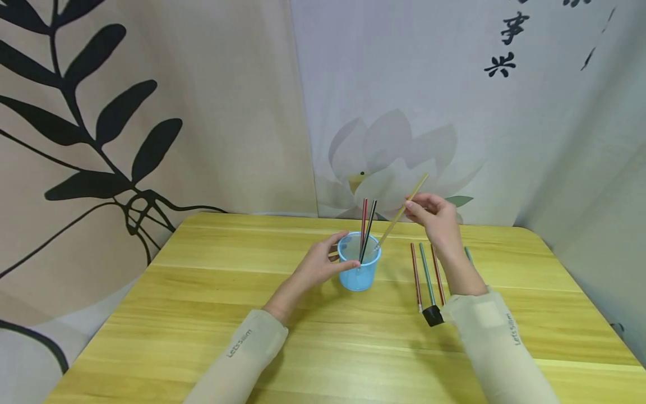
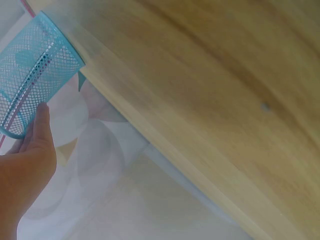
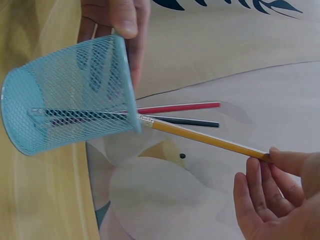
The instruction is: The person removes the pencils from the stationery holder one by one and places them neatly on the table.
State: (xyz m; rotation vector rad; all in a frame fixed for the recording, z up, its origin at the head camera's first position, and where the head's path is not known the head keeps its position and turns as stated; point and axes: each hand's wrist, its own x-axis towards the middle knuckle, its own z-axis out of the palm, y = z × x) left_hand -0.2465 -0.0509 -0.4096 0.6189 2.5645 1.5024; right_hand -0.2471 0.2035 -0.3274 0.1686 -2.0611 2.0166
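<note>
Left hand (image 1: pixel 317 265), nearest me, curls around the near-left wall of the blue mesh pencil cup (image 1: pixel 359 268), thumb and fingers steadying it upright on the wooden table (image 1: pixel 212 314). My right hand (image 1: pixel 435 216) sits farther back and to the right of the cup, raised above the table, pinching the upper part of a yellow pencil (image 1: pixel 401 212) between thumb and fingertips. The pencil's long axis slants: its lower end reaches the cup's rim at lower left, its upper end points up and to the right, past my fingers. A red pencil (image 1: pixel 363 223) and a black pencil (image 1: pixel 369 227) already stand in the cup, near upright. Loose pencils (image 1: pixel 427 274) lie on the table just under my right forearm, running near to far.
</note>
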